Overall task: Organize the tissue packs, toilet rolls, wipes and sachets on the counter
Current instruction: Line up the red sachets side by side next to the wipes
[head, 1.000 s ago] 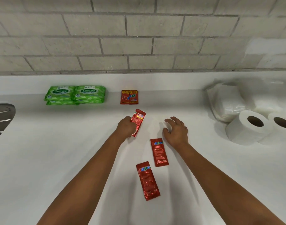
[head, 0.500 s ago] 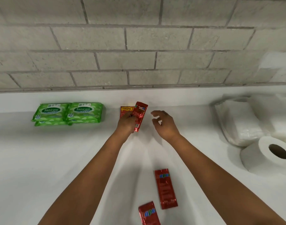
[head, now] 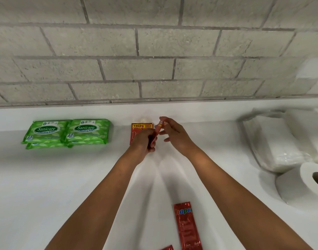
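My left hand grips a red sachet by its lower end, fingers curled round it, holding it edge-on and upright just in front of the flat red sachet pack that lies against the back of the white counter; my right hand pinches the top of the same sachet between thumb and forefinger, the other fingers loosely spread. To the left, well apart from my hands, the green wipes packs sit in two side-by-side stacks by the back edge; on the right lie the clear-wrapped tissue packs, with a toilet roll on its side just in front of them; near me, between my forearms, another red sachet lies flat, and the corner of a third shows at the bottom edge; grey brick wall rises behind.
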### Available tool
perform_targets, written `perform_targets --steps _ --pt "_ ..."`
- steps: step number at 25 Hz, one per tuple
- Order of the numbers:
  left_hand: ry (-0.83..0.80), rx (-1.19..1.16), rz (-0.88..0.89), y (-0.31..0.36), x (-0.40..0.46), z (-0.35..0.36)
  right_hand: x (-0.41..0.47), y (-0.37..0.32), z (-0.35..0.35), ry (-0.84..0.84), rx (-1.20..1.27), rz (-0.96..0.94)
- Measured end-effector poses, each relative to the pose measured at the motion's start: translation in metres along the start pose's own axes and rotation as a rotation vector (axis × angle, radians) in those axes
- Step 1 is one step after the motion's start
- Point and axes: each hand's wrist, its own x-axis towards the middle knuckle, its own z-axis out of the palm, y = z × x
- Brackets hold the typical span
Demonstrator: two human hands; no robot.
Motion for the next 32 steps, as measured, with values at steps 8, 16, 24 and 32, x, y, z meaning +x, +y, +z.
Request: perform_targets --steps 8,16,24,32 --pt "-0.176 -0.021 0.011 0.001 -0.018 0.005 -0.006 -0.003 0.004 0.064 0.094 -0.063" --pt "-0.041 0.243 0.102 0.002 -0.027 0.009 -0.007 -0.012 -0.007 0.195 0.066 0.017" --pt "0.061 0.315 0.365 -0.007 -0.022 0.008 -0.013 -0.003 -0.007 0.250 0.021 0.048" --pt "0.124 0.308 0.378 -0.014 -0.007 0.003 -0.016 0.019 0.002 0.267 0.093 0.002"
